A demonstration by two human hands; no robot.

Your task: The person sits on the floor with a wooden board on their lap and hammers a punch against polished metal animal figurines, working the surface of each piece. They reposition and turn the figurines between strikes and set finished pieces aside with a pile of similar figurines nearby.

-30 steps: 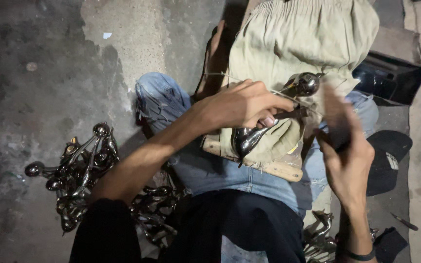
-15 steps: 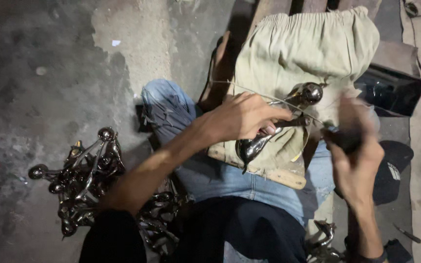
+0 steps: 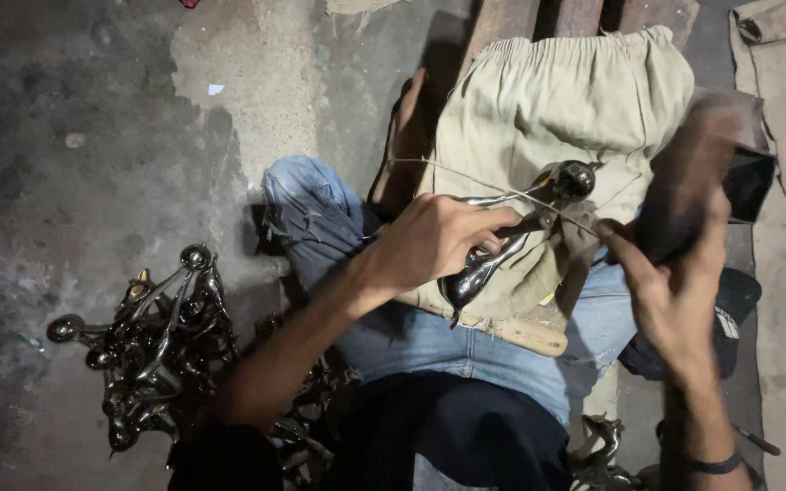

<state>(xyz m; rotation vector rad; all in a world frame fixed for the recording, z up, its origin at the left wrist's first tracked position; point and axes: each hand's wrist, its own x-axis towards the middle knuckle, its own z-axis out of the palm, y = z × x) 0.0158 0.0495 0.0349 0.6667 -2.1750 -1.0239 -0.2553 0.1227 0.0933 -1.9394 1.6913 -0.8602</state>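
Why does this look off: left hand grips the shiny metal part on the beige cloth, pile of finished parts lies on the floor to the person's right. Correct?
Not quite. The head view shows the pile of metal parts on the floor to the person's left, not right. The rest holds: the left hand grips the shiny metal part on the beige cloth.

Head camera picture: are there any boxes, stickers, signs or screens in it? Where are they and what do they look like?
Boxes, signs, screens: none to be seen.
Small white patch: on a dark cloth thing beside the right hand, lower right; maybe a label, too small to tell.
White scrap: on the grey floor, upper left; small, flat, looks like paper.
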